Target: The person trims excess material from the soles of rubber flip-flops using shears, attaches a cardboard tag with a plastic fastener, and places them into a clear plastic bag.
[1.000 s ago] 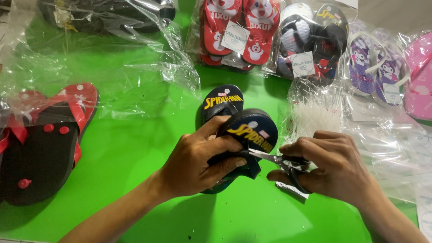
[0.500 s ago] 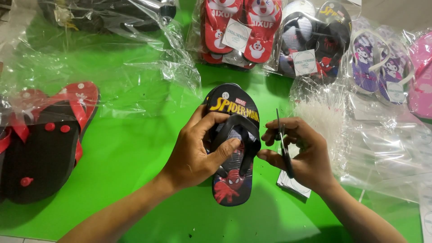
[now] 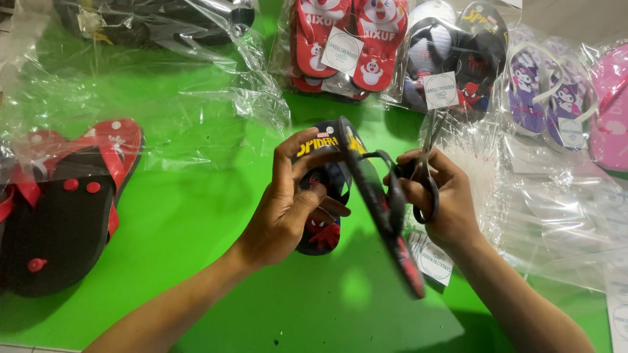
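So a pair of small dark flip-flops (image 3: pixel 340 189) with a superhero print was being held up just above the green counter (image 3: pixel 196 216), roughly dead centre of the view. The left hand (image 3: pixel 288 209) was wrapped around the one lying flatter, thumb curled over its top edge near the yellow lettering, fingers tucked under. The second sandal was turned on its edge and blurred, running from about 12 o'clock of the hands down towards 5 o'clock. The right hand (image 3: pixel 438 196) was closed around a pair of scissors (image 3: pixel 425 173), fingers through the dark loops, blades pointed up towards 12 o'clock. Whether the blades were touching a strap or a tie couldn't be made out, too much blur there.

Around all that: at 9 o'clock a bigger black sandal with red straps (image 3: pixel 65 202) was laid on the counter, partly under crinkled clear plastic (image 3: pixel 163 111). At 12 o'clock a bagged red pair (image 3: pixel 353 39) with a round white tag was sat, and just beside it at 1 o'clock a bagged black and grey pair (image 3: pixel 458 59), also tagged. Further over at 2 o'clock a purple and white pair (image 3: pixel 543 91) was seen in its bag, with something pink (image 3: pixel 611 117) cut off by the frame edge at 3 o'clock. A heap of empty clear bags (image 3: pixel 549 209) was piled at 3 to 4 o'clock, right beside the right wrist. A round white label (image 3: pixel 435 261) was lying under that forearm at about 5 o'clock.
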